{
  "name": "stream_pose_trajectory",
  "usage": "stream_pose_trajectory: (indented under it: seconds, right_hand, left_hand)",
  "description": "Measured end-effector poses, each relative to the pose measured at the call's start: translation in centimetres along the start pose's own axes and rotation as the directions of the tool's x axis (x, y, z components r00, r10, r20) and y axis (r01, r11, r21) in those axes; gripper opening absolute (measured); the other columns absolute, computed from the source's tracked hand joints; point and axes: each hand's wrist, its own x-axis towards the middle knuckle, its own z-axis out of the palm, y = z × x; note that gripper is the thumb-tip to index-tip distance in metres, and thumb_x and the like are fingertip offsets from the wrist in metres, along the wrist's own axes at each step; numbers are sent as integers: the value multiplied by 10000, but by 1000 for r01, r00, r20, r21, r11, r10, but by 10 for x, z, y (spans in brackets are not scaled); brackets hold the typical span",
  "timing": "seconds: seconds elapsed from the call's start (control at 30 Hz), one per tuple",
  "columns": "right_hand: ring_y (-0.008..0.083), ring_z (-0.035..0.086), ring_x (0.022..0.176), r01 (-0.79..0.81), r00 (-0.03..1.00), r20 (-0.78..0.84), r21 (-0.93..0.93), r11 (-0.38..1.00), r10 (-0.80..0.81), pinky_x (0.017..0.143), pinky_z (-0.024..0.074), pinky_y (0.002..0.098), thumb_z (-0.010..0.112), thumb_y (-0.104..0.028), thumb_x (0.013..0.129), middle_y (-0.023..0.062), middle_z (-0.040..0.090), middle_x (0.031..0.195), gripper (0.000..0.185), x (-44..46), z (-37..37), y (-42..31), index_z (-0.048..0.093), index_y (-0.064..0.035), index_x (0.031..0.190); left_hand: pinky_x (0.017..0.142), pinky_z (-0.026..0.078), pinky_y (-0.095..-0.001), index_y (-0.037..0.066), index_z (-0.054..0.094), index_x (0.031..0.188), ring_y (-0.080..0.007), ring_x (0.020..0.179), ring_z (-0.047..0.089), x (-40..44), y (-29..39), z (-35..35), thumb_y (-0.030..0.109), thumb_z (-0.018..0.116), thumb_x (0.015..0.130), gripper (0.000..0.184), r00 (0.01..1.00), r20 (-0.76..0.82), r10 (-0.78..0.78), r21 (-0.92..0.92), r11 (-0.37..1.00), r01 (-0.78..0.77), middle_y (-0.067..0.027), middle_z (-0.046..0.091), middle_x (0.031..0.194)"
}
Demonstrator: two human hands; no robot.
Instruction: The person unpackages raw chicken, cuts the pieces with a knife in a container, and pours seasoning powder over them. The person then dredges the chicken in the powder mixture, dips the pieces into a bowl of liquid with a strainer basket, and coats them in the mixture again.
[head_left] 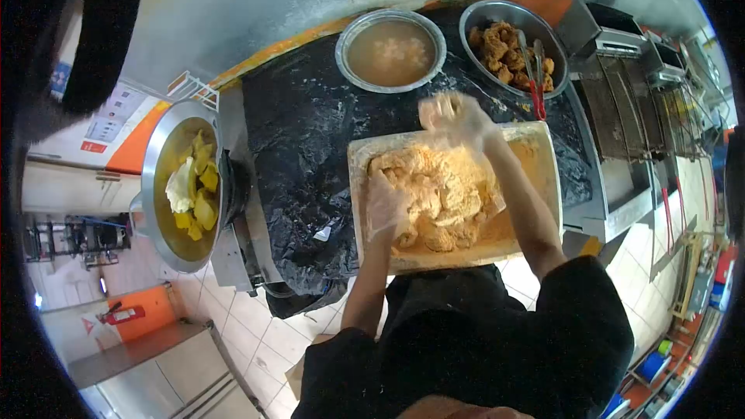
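Observation:
A white rectangular tub (454, 264) holds orange-tinted flour and a heap of flour-coated chicken pieces (442, 194). My left hand (386, 206) is inside the tub at the left edge of the heap, blurred, in what looks like a clear glove. Above the tub's far rim is my right hand (458, 122), whitened and smeared by motion. I cannot make out whether either hand grips a piece. Just beyond the right hand stands a metal bowl (345, 54) of cloudy liquid with pale pieces in it.
At the back right, a steel bowl (469, 15) holds browned fried chicken (504, 50) and red-handled tongs (538, 97). A large pot (155, 209) with yellow pieces in liquid stands left. Black plastic (299, 163) covers the table. Fryer baskets (628, 101) are right.

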Motion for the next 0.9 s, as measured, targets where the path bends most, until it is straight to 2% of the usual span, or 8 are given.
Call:
stream_pose_trajectory:
  seconds: [0.13, 0.2, 0.33, 0.43, 0.5, 0.7, 0.83, 0.9]
  right_hand:
    - [227, 648, 1089, 298, 909, 92, -826, 479, -406, 843, 564, 384, 723, -166, 880, 189, 665, 1164, 389, 96, 52, -70, 612, -54, 1237]
    - [217, 664, 1022, 330, 859, 151, -893, 305, -489, 869, 541, 373, 725, -207, 873, 139, 701, 1057, 351, 179, 42, -60, 656, -49, 1178]
    - [264, 656, 1017, 344, 743, 302, -938, -46, -597, 928, 516, 393, 695, -310, 889, 107, 694, 1060, 342, 232, 21, -60, 689, -86, 1147]
    - [272, 623, 1110, 404, 716, 266, -912, 73, -646, 978, 491, 397, 660, -356, 911, 101, 663, 1194, 344, 114, 11, -58, 693, -133, 1171]
    - [268, 560, 1235, 193, 973, 164, -965, 179, -163, 1009, 472, 412, 614, -350, 946, 93, 588, 1357, 352, 40, -8, -60, 663, -173, 1246]
    - [285, 654, 980, -105, 955, -34, -968, -229, -293, 867, 534, 391, 611, -369, 953, 138, 665, 1158, 344, -16, -189, 180, 671, -82, 1131]
    - [286, 656, 979, -85, 948, -134, -981, 174, -289, 818, 543, 399, 674, -353, 909, 153, 655, 1167, 400, -17, -226, 246, 639, -46, 1163]
    - [286, 657, 978, 204, 937, -91, -643, 739, -338, 794, 547, 402, 705, -345, 888, 161, 649, 1171, 439, -5, -265, 276, 623, -27, 1179]
  left_hand:
    - [861, 527, -381, 20, 556, 1228, -279, 1074, 615, 31, -24, 53, 196, 548, 968, 314, 930, 160, -330, -21, 941, 338, -190, 616, 1175]
    - [687, 541, -280, 67, 559, 1100, -168, 892, 607, 12, 12, 12, 165, 558, 965, 167, 995, 100, 2, 427, 903, -45, -120, 590, 1023]
    - [681, 536, -291, 84, 569, 1071, -214, 805, 591, 2, 84, -53, 157, 585, 940, 151, 927, 324, -188, 436, 900, 30, -97, 578, 920]
    - [632, 543, -350, 101, 602, 954, -252, 682, 623, 11, -23, 6, 239, 595, 945, 138, 959, 150, 242, 354, 892, -280, -69, 598, 755]
    - [813, 524, -399, 91, 595, 991, -294, 902, 624, 12, -29, -3, 208, 614, 906, 146, 940, 286, 185, 320, 906, -276, -121, 614, 928]
    - [962, 504, -427, 61, 603, 1144, -354, 1114, 606, -5, -2, -36, 160, 716, 800, 375, 885, 384, 264, 473, 767, -434, -184, 614, 1123]
    - [838, 560, -411, 75, 625, 1080, -339, 1016, 649, -3, -12, -40, 110, 768, 747, 364, 813, 538, 224, 535, 655, -534, -179, 644, 1057]
    - [799, 566, -406, 83, 633, 1087, -319, 979, 671, -3, -15, -48, 127, 723, 793, 310, 794, 564, 226, 533, 635, -559, -152, 667, 1038]
